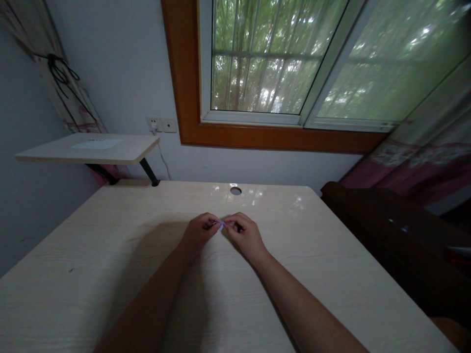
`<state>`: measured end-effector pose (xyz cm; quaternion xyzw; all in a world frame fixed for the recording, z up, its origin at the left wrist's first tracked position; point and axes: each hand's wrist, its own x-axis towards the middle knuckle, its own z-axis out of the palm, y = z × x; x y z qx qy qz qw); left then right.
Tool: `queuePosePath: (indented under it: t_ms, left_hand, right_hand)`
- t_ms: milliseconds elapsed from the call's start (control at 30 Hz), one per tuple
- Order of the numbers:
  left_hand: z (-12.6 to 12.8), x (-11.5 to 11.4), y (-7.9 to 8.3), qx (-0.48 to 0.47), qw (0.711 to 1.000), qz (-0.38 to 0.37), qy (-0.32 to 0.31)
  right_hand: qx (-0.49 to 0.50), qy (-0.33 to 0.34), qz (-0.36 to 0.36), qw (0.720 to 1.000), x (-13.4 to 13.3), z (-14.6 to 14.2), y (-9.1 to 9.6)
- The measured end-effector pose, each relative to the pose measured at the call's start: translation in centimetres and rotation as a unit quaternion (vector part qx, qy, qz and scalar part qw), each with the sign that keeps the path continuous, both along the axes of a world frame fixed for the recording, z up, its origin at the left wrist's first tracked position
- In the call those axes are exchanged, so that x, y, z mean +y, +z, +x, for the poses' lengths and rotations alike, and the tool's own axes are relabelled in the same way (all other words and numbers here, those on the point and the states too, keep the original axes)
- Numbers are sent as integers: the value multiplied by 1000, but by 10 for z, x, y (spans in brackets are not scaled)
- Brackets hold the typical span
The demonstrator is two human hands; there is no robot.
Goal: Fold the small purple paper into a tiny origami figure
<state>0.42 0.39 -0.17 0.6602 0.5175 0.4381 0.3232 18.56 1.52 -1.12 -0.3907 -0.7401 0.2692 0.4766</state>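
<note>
Both my hands meet over the middle of the pale wooden table (312, 274), fingertips nearly touching. Between them shows a tiny bluish-purple object (221, 225), too small to name. My left hand (200, 233) pinches it from the left, thumb and forefinger together. From the right, my right hand (245, 233) pinches at the same object with its fingers curled. Most of the object is hidden by the fingertips.
A raised shelf (136, 152) on black legs stands at the back left, with a white paper (97, 143) on it. The tabletop has a round cable hole (236, 190) near its back edge. Dark wooden furniture (390, 235) adjoins on the right. Behind is a window (265, 63).
</note>
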Motion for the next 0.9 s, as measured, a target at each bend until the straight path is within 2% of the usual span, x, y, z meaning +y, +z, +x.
queuePosePath:
  t_ms: [267,600,900]
  left_hand:
    - [-2,3,-7,-11,1000,-2,-8]
    - [-2,0,0,-41,999,-15,-12]
    - [-5,2,-8,-49,998,-5,-29]
  right_hand:
    - [8,-6,-1,1000,-1,0,3]
    - [-2,-8,-3,1000,2,1,-1]
    - [-8,-12,0,1000,1,0,1]
